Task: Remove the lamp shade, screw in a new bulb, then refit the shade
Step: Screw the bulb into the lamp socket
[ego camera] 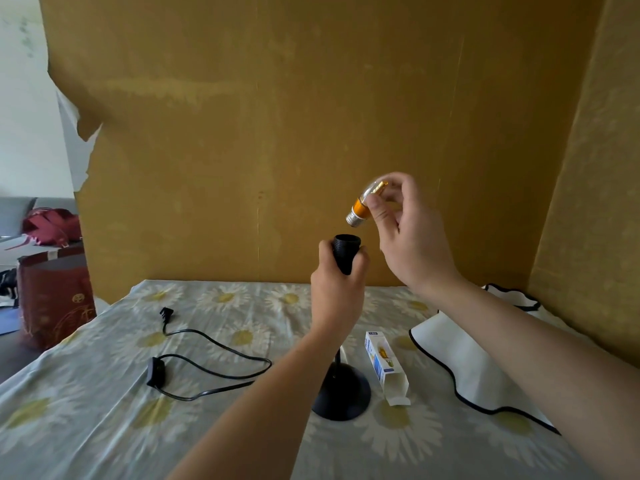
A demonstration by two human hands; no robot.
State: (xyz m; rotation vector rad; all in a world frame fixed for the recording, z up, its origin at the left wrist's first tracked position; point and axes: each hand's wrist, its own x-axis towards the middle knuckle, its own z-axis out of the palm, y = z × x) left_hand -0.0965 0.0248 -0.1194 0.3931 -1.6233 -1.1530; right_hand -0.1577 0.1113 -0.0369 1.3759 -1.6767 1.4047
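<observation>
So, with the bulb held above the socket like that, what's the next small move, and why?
Probably straighten the bulb and lower its screw base into the socket. The right hand holds it tilted, up and to the right of the open socket, not yet touching. The left hand already grips the socket, and the shade lies off on the table.

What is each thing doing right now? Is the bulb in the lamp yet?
Bulb: held in the right hand, tilted above the socket, not in yet.
Socket: empty, gripped by the left hand.
Lamp base: standing on the bed.
Shade: off, lying on the bed.
Bulb box: open, lying flat.
Plug: unplugged, on the bed.
</observation>
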